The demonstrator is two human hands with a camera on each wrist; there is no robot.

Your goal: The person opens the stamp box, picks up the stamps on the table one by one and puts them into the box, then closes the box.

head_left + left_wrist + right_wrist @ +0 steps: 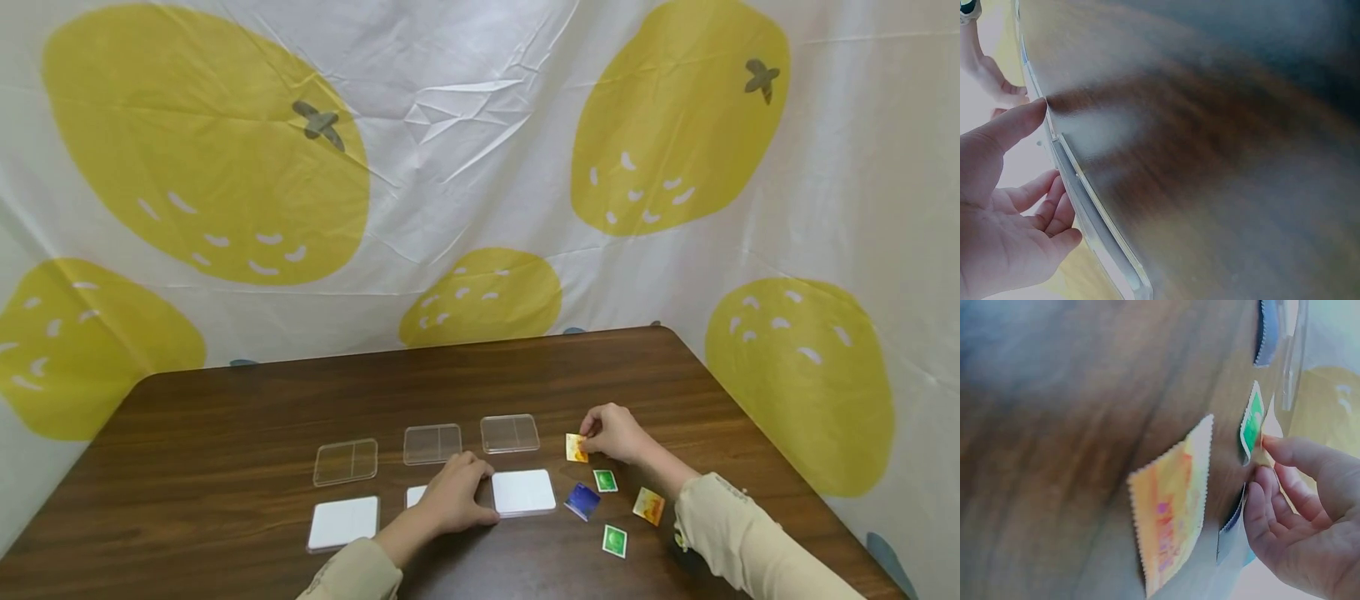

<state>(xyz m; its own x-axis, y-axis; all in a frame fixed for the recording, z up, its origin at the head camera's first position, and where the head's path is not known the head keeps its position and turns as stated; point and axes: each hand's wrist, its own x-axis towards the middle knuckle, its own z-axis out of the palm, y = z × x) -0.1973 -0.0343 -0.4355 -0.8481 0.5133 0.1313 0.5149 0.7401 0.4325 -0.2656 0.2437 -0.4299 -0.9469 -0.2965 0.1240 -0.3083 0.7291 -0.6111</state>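
My right hand (615,432) pinches a yellow-orange stamp (574,447) between thumb and fingertips, low over the table at the right. In the right wrist view, the thumb and fingertips meet at that stamp's edge, beside a green stamp (1252,425). My left hand (453,492) lies between two white-filled clear cases, with thumb and forefinger spread at the left edge of the right-hand case (523,492). It covers most of the middle case (415,495). In the left wrist view, its thumb touches a case edge and the other fingers are loosely bent.
Three clear lids (346,462) stand in a row behind the cases. The left case (343,522) sits by my left sleeve. Below my right hand lie a blue stamp (582,502), two green stamps (615,541) and another orange stamp (648,506). A lemon-print cloth (480,167) hangs behind the table.
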